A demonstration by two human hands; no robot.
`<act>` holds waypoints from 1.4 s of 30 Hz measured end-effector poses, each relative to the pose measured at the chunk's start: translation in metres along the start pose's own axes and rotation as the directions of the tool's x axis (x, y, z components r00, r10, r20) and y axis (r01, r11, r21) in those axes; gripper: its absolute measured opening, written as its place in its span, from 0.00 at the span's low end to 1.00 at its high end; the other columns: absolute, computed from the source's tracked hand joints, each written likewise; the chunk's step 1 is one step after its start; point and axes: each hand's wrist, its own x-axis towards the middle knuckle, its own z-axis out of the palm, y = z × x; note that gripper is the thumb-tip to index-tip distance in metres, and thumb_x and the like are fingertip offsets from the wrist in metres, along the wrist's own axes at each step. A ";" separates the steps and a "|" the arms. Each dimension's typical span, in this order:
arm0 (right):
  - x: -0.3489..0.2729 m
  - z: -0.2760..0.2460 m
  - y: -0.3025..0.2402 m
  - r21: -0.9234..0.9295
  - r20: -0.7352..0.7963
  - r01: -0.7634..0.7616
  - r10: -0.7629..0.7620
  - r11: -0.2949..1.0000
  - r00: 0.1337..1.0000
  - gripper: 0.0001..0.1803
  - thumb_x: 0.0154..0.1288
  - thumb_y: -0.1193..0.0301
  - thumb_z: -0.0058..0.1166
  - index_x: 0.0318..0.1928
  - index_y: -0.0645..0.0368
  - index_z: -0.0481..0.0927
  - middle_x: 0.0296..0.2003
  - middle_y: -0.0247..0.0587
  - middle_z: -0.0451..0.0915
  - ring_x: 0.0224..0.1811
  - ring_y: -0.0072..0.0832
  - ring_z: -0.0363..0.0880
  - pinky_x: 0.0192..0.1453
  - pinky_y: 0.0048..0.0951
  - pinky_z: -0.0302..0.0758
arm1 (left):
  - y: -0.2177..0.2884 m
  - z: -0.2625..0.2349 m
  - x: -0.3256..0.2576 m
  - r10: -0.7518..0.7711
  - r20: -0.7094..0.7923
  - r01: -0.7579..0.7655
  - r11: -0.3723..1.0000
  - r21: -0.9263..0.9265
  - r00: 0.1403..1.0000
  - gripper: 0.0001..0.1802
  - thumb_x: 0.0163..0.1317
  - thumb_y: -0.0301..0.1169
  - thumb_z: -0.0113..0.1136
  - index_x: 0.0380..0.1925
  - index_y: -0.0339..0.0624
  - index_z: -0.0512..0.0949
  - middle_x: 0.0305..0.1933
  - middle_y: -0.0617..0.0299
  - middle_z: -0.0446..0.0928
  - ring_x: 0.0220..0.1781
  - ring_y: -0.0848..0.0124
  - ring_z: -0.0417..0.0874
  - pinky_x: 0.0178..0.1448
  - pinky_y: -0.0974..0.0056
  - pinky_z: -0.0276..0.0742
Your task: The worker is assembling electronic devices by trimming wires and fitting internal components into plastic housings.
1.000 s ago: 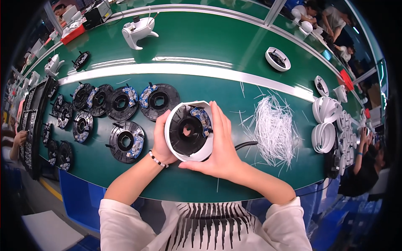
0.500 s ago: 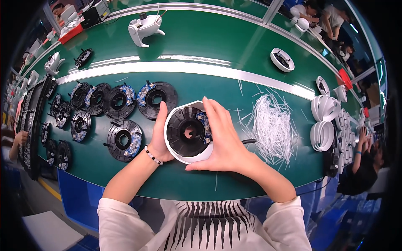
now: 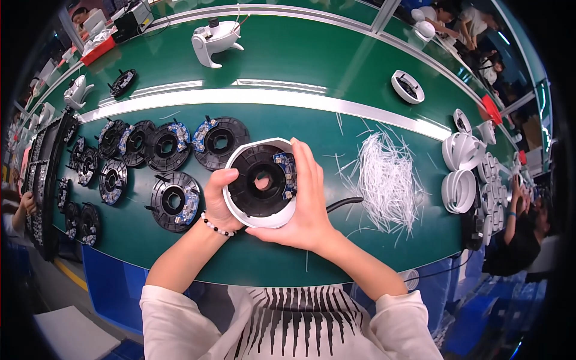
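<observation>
Between my two hands, above the bench, is a white round housing point(image 3: 273, 220) with a black disc point(image 3: 246, 195) seated inside it. A blue circuit board point(image 3: 289, 175) curves along the disc's right side, and a finger shows through the centre hole. My left hand point(image 3: 221, 198) grips the housing's left side, its thumb at the rim. Wrapped round the right side and underside is my right hand point(image 3: 309, 198). Several loose black discs with blue boards, one of them a near disc point(image 3: 176, 202), lie left of my hands. A black cable point(image 3: 345, 203) emerges beside my right hand.
White plastic strips point(image 3: 387, 183) are heaped on the right. White rings point(image 3: 460, 192) stack at the right edge. A black rack point(image 3: 41, 174) stands at the far left. Beyond the metal rail sit a white curved-legged body point(image 3: 217, 42) and a white ring with black insert point(image 3: 408, 87).
The housing has shifted slightly left and tilted in my hands. My left thumb has bent down onto its rim. More of the black cable shows beside my right hand.
</observation>
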 end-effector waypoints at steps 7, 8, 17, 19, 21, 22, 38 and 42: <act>-0.005 0.000 0.000 0.011 -0.033 -0.027 0.028 1.000 0.999 0.67 0.26 0.56 0.72 0.63 0.66 0.40 0.60 0.59 0.48 0.61 0.50 0.51 0.61 0.44 0.53 | -0.002 0.006 0.002 0.012 -0.030 -0.010 0.998 0.063 0.999 0.32 0.49 0.45 0.49 0.51 0.33 0.64 0.48 0.50 0.71 0.48 0.62 0.74 0.54 0.59 0.71; -0.004 -0.001 0.001 0.012 -0.040 -0.027 0.028 1.000 0.999 0.67 0.26 0.56 0.72 0.63 0.66 0.40 0.60 0.59 0.48 0.61 0.50 0.51 0.61 0.44 0.53 | -0.002 0.007 0.002 0.011 0.017 -0.012 1.000 0.021 1.000 0.30 0.50 0.42 0.48 0.51 0.33 0.64 0.48 0.50 0.71 0.49 0.62 0.73 0.54 0.59 0.70; -0.022 -0.040 0.022 -0.043 0.043 -0.034 0.036 0.999 0.998 0.59 0.35 0.58 0.69 0.63 0.64 0.43 0.62 0.59 0.45 0.63 0.54 0.46 0.64 0.46 0.49 | 0.008 0.035 0.034 -0.065 -0.322 0.096 0.992 0.081 0.945 0.26 0.58 0.47 0.41 0.42 0.33 0.71 0.43 0.52 0.75 0.45 0.65 0.76 0.52 0.63 0.72; -0.022 -0.055 0.022 -0.096 -0.023 -0.001 -0.002 0.995 1.000 0.54 0.36 0.59 0.68 0.62 0.59 0.50 0.62 0.57 0.46 0.63 0.54 0.47 0.64 0.47 0.49 | 0.009 0.041 0.048 -0.116 -0.320 0.169 0.975 0.142 0.940 0.25 0.58 0.45 0.41 0.43 0.33 0.70 0.44 0.52 0.74 0.45 0.64 0.77 0.51 0.62 0.73; -0.014 -0.070 0.028 -0.241 -0.134 0.138 -0.174 0.961 0.976 0.43 0.35 0.70 0.66 0.57 0.58 0.63 0.60 0.54 0.54 0.61 0.52 0.53 0.61 0.46 0.56 | 0.007 0.046 0.056 -0.213 -0.249 0.257 0.954 0.156 0.945 0.25 0.58 0.44 0.39 0.46 0.34 0.68 0.45 0.52 0.74 0.46 0.63 0.76 0.52 0.60 0.72; -0.006 -0.079 0.025 -0.280 -0.198 0.222 -0.283 0.934 0.939 0.36 0.32 0.76 0.64 0.50 0.59 0.70 0.54 0.50 0.64 0.56 0.49 0.63 0.57 0.44 0.62 | 0.004 0.048 0.058 -0.270 -0.259 0.308 0.944 0.120 0.927 0.25 0.59 0.44 0.37 0.48 0.35 0.67 0.46 0.50 0.73 0.46 0.62 0.76 0.52 0.58 0.72; -0.018 -0.111 0.048 0.295 -0.226 -0.016 0.086 0.955 0.970 0.25 0.36 0.76 0.65 0.41 0.62 0.76 0.32 0.43 0.78 0.35 0.28 0.76 0.41 0.23 0.71 | -0.030 0.060 0.051 0.096 -0.074 0.004 0.577 0.817 0.993 0.41 0.59 0.61 0.29 0.59 0.36 0.56 0.56 0.54 0.66 0.60 0.61 0.64 0.58 0.56 0.64; -0.026 -0.108 0.048 0.528 -0.193 -0.042 0.168 0.848 0.967 0.24 0.37 0.76 0.65 0.41 0.65 0.75 0.33 0.41 0.77 0.37 0.26 0.75 0.42 0.24 0.70 | -0.017 0.068 0.047 0.139 0.567 -0.577 0.044 0.815 0.812 0.32 0.43 0.36 0.67 0.48 0.35 0.68 0.43 0.53 0.76 0.46 0.62 0.78 0.49 0.66 0.71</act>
